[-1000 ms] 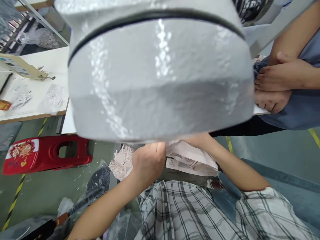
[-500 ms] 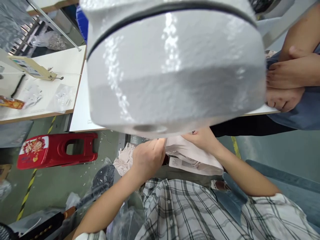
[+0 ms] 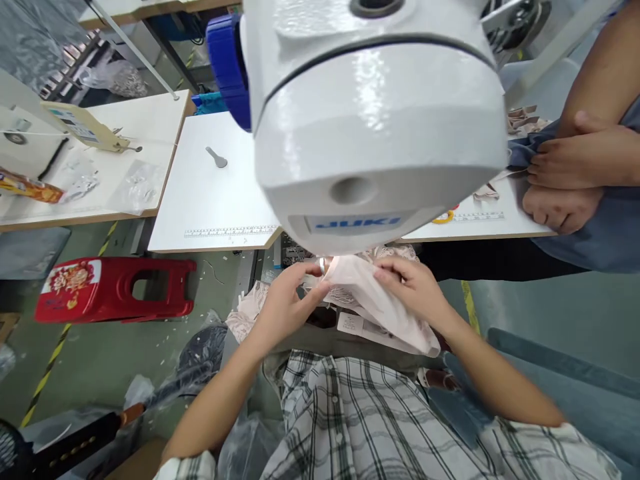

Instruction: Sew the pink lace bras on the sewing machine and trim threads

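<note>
A pale pink lace-trimmed garment [image 3: 363, 287] lies in front of me, just below the sewing machine head [image 3: 380, 127]. My left hand [image 3: 287, 303] is at its left edge, fingers bent, thumb and fingertips on the fabric by the needle area. The upper side of the cloth is pinched by my right hand [image 3: 413, 287], thumb against fingers. A white printed label [image 3: 351, 323] hangs from the garment's lower part. Gathered pink lace [image 3: 249, 310] sits left of my left wrist. The machine head hides the needle.
The white machine table [image 3: 215, 193] bears a small grey tool [image 3: 217, 158] and a printed ruler. A red plastic stool [image 3: 120, 288] stands on the floor at left. Another person's folded hands [image 3: 575, 173] rest at the table's right. A yellow ring [image 3: 443, 217] lies near the machine.
The view has shifted, so the machine head sits higher and shows its label and more table. My left hand has turned, its thumb and fingers more spread. My right fingers now show on the cloth.
</note>
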`<state>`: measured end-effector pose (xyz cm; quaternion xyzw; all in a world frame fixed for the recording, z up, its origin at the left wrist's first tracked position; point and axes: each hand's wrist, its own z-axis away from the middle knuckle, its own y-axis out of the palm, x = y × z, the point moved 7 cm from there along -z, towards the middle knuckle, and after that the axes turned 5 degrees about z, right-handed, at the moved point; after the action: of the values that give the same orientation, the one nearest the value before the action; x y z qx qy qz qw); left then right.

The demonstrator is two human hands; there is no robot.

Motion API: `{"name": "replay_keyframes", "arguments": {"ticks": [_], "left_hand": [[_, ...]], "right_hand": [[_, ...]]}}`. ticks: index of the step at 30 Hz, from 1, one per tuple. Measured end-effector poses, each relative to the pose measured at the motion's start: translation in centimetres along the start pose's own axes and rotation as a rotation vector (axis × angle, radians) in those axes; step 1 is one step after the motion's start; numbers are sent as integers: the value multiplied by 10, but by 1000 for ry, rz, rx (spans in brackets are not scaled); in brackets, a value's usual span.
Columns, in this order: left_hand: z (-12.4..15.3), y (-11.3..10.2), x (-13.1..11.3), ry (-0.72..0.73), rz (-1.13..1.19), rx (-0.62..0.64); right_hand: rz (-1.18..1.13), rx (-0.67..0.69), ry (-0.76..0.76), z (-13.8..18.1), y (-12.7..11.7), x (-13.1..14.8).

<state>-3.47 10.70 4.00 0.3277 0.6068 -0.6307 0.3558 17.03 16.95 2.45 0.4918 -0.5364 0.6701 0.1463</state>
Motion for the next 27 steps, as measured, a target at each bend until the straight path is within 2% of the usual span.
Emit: {"name": "replay_keyframes", "arguments": {"ticks": [2,4,6,8,10,12,14,16,18,19,21,23,25,27], "left_hand": [[2,12,2,-29,76,179],[10,20,1,-47,212,304],[21,19,-1,-67,348,315],[34,11,-1,-59,383,286],[46,4,0,-24,328,301],[55,2,9,-15,234,331],[58,-1,27,-58,113,257],[59,-7,50,-138,-30,20],[63,-7,70,-226,-66,-221],[65,1,79,-271,0,-262],[65,28,91,-326,279,-192],[62,50,94,-328,589,-109],[59,55,94,-303,744,-150],[55,48,93,-280,745,-230]], "right_hand": [[-30,126,-77,19,14,17],[-102,234,-156,38,32,34],[-168,288,-163,48,51,39],[-241,312,-112,48,74,35],[-366,319,-25,41,99,26],[-525,260,111,34,120,13],[-618,149,259,31,133,0],[-610,8,318,31,137,-9],[-517,-140,268,32,134,-10],[-452,-199,209,31,134,-8],[-289,-256,57,31,136,-1],[-123,-250,-71,31,142,4],[-18,-201,-112,33,142,3],[-21,-23,-61,38,140,-3]]}}
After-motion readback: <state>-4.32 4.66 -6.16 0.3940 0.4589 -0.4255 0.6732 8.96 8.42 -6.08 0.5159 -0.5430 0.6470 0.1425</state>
